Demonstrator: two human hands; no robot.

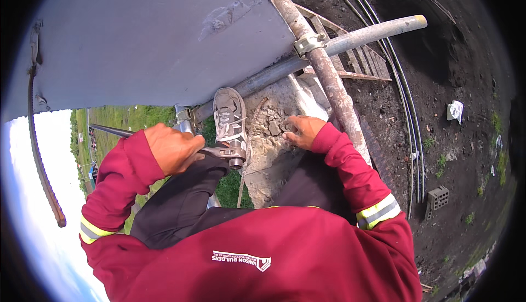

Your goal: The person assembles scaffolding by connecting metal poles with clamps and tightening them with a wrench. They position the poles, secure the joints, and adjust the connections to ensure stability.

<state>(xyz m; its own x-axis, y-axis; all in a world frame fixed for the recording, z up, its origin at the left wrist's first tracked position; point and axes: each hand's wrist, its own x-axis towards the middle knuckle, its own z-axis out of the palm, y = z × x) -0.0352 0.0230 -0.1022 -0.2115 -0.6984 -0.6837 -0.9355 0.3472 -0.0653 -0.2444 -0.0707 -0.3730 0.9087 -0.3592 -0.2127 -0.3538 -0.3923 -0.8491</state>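
Steel ratchet wrench (219, 152) in left hand (175, 150), fingers closed round handle; wrench head just beside grey shoe (227, 110). Right hand (304, 132) half open, fingers curled, at broken concrete (268, 173); cannot tell whether fingertips touch it or grip anything. Beyond right hand, rusty pipe (339, 91) crosses grey pipe (378, 32), clamp (309, 44) at crossing. Hollow block (437, 198) on dark ground (466, 154), far right.

hollow block (438, 197) on dark soil (466, 157)
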